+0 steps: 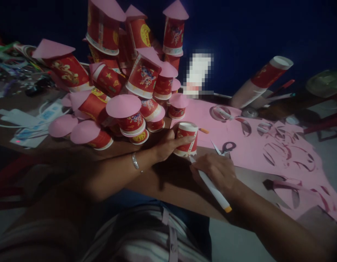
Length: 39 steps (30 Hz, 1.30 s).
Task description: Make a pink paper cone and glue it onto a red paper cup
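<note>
We see the left hand (pixel 168 146) clamped round 1 red cup (pixel 188 147) at the table (pixel 154 176), presumably steadying it. Right hand (pixel 216 171) grips 1 white pen (pixel 212 187), tip near the cup's base, likely for control.

Craft workspace: scissors (pixel 222 152), cut pink paper (pixel 249 157)

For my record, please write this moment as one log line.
left hand: holds red cup | right hand: holds white pen, tip near cup's lower edge | scissors: beyond right hand
</note>
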Available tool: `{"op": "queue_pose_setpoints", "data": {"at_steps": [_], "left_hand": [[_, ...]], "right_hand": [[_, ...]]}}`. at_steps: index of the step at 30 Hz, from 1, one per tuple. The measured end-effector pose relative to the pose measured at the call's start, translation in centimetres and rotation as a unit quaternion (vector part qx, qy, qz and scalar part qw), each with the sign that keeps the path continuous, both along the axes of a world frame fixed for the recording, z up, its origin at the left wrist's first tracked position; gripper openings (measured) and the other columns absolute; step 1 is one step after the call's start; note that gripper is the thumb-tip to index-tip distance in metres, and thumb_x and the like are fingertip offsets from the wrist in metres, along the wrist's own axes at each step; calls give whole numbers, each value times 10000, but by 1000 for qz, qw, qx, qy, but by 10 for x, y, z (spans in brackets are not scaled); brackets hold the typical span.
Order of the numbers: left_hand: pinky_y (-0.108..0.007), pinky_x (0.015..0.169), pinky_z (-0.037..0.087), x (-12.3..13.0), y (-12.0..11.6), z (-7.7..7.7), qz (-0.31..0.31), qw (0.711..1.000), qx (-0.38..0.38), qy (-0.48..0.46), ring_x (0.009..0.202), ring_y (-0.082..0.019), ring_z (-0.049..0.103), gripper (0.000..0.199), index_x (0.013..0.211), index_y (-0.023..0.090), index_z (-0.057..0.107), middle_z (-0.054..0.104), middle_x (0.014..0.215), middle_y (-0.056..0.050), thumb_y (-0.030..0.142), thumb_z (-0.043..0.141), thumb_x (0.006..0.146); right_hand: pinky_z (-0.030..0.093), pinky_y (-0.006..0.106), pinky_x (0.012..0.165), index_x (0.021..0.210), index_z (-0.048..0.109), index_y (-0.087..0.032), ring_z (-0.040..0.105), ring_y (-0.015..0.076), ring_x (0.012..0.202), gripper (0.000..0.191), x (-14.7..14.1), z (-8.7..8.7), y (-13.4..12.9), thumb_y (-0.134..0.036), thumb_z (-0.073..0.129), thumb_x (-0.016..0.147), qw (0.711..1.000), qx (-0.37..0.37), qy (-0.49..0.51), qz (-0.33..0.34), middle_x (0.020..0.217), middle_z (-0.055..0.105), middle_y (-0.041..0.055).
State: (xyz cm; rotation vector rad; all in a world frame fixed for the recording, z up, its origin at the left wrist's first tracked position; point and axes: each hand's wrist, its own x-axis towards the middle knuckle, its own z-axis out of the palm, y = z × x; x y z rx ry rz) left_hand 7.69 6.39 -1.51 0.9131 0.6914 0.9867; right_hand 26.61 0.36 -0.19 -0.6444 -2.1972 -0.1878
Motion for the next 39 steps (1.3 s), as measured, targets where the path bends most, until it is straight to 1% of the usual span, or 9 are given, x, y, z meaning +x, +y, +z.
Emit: {"op": "queue_pose_setpoints", "data": {"at_steps": [5, 11, 17, 22, 26, 32, 36, 39], "left_hand": [[-335, 772, 567, 0, -1, 1, -2, 1000, 3, 5, 805, -184, 681, 480, 1028, 161, 678, 720, 874, -36, 436, 918, 716], [-330, 770, 558, 0, 0, 1, 6, 1000, 3, 10, 818, -183, 676, 498, 1044, 166, 666, 721, 911, -39, 430, 923, 709], [-323, 776, 553, 0, 0, 1, -4, 1000, 13, 6, 830, -176, 664, 471, 1023, 161, 670, 714, 939, -44, 417, 919, 716], [-324, 751, 555, -1, 0, 0, -12, 1000, 14, 11, 804, -178, 666, 452, 1019, 158, 683, 713, 918, -51, 426, 907, 733], [-316, 736, 559, -1, 0, -1, -3, 1000, 15, 6, 786, -172, 664, 449, 1025, 163, 678, 711, 888, -40, 412, 910, 733], [-302, 741, 554, 0, 0, 0, -7, 1000, 20, -1, 801, -161, 664, 422, 999, 154, 683, 713, 909, -43, 398, 910, 740], [-313, 760, 557, 0, 0, -1, -2, 1000, 12, -6, 807, -164, 665, 450, 1001, 151, 679, 714, 903, -39, 406, 921, 720], [-311, 765, 562, 1, 1, -3, 11, 1000, -4, -16, 805, -165, 674, 487, 1040, 160, 671, 720, 888, -32, 412, 925, 710]], "right_hand": [[504, 270, 517, 994, 618, -175, 627, 127, 592, 190, 0, 1, 1, -51, 724, 897, 1000, 9, -9, 11, 742, 684, -13], [519, 270, 526, 1018, 630, -192, 647, 136, 607, 206, 0, 2, 2, -58, 729, 897, 1000, -1, -6, 6, 767, 704, -15], [537, 275, 532, 1001, 642, -182, 676, 149, 617, 191, -2, 3, 4, -50, 732, 894, 1000, 4, -7, 13, 774, 710, -5], [534, 274, 524, 1012, 637, -166, 668, 147, 618, 196, 0, 2, 3, -51, 742, 893, 1000, 8, -12, 14, 772, 703, 1], [520, 275, 511, 1011, 635, -175, 651, 141, 595, 192, 0, 1, 2, -58, 739, 897, 1000, 2, -10, 14, 757, 692, -12], [529, 272, 533, 998, 625, -163, 641, 132, 604, 155, -1, 0, 3, -65, 710, 914, 1000, 18, -15, 9, 756, 701, -2], [538, 272, 567, 1019, 629, -161, 657, 136, 639, 193, 0, -3, 1, -61, 734, 892, 1000, 1, -15, 8, 783, 702, -2], [524, 276, 573, 1008, 623, -158, 634, 134, 633, 195, 0, -2, 0, -59, 742, 889, 1000, 2, -14, 11, 772, 687, -2]]}}
